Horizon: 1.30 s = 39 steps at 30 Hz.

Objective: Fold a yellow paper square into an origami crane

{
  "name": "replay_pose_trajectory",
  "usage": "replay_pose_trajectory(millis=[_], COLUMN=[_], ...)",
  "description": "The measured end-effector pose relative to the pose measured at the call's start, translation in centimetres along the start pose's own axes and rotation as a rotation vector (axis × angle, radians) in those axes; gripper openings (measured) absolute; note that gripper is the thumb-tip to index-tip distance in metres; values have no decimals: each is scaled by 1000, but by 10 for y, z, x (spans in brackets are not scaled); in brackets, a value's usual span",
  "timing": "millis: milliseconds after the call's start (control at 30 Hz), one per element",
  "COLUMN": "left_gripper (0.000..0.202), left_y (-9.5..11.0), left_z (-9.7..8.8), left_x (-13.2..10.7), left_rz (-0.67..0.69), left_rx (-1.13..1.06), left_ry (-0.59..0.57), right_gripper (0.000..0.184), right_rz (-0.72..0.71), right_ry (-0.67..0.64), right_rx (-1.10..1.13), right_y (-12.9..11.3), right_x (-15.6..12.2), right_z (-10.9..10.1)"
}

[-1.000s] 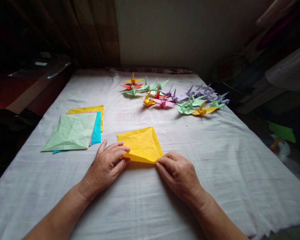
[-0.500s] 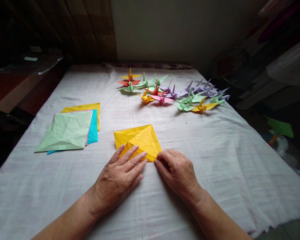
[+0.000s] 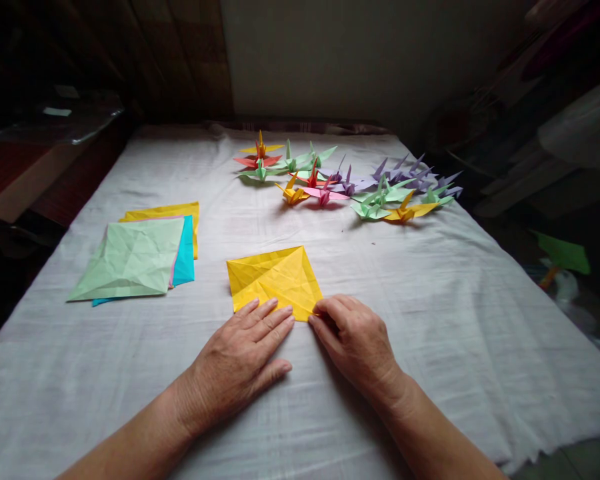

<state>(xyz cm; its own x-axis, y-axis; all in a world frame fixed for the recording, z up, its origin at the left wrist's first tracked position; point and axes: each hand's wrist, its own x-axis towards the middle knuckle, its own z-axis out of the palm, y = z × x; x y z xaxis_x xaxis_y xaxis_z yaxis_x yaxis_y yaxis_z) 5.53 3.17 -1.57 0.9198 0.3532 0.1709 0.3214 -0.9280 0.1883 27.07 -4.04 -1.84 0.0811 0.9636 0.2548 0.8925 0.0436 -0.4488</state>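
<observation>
A folded yellow paper (image 3: 273, 277) lies on the white cloth (image 3: 430, 300) in front of me. My left hand (image 3: 240, 357) rests flat, fingers stretched out, with its fingertips on the paper's near edge. My right hand (image 3: 353, 337) has its fingers curled and pinches the paper's near right corner against the cloth.
A stack of creased sheets, pale green (image 3: 130, 260) on top of blue and yellow, lies at the left. Several folded paper cranes (image 3: 350, 183) in many colours stand at the far middle and right. A dark wooden cabinet (image 3: 35, 167) is beside the left edge.
My left hand slid from the paper's left corner rightward onto it, then drew back to its near edge. The right hand stayed at the near right corner.
</observation>
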Motion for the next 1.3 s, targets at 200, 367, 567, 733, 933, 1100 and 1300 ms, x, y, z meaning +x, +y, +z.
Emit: replay_pose_trajectory(millis=[200,367,567,733,933,1100,1300], left_gripper=[49,49,48,47,46,43,44], left_y=[1,2,3,3,-3,-17,-36], left_z=[0,1,1,0,3,0,-5], left_x=[1,1,3,3,-3,-12,-34], left_rz=[-25,-35,-53,-62,-61,-70,-80], left_rx=[-15,-33,-52,-55,-55,-10,91], left_ry=[-4,-10,4,4,4,20,1], right_gripper=[9,11,13,9,6,7,7], right_rz=[24,33,49,104,159,150,195], right_ry=[-21,-11,-17,-13,0,14,-61], right_rx=[19,-18,-40,-21,-25,18,68], right_y=[2,-2,-4,5,13,17,20], right_x=[0,2,3,1,-2,-2,1], right_z=[-1,0,3,-5,-8,-4,-8])
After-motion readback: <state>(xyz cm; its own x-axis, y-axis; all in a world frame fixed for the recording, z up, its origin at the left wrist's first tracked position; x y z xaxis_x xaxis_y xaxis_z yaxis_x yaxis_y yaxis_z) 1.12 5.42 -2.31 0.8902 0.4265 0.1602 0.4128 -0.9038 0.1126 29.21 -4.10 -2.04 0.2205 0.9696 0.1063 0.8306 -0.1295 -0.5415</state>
